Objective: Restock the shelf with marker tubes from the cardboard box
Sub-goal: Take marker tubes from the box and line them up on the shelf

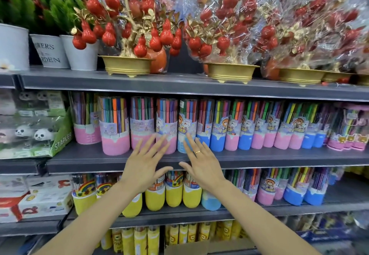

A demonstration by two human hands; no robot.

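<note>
A row of clear marker tubes [114,124] with pink and blue bases fills the middle grey shelf [89,160]. My left hand [144,164] is spread flat, fingertips at the base of a pink tube [166,122]. My right hand [201,162], with a gold ring, is spread too, its fingers touching a blue-based tube [186,122]. Neither hand holds anything. A corner of the cardboard box [199,247] shows at the bottom edge, below my arms.
The top shelf carries gold pots [127,66] of red ornamental fruit trees, some wrapped in plastic, and white plant buckets [50,51]. Panda stapler boxes [34,126] stand at the left. The lower shelf [299,207] holds yellow, pink and blue marker tubes [154,196].
</note>
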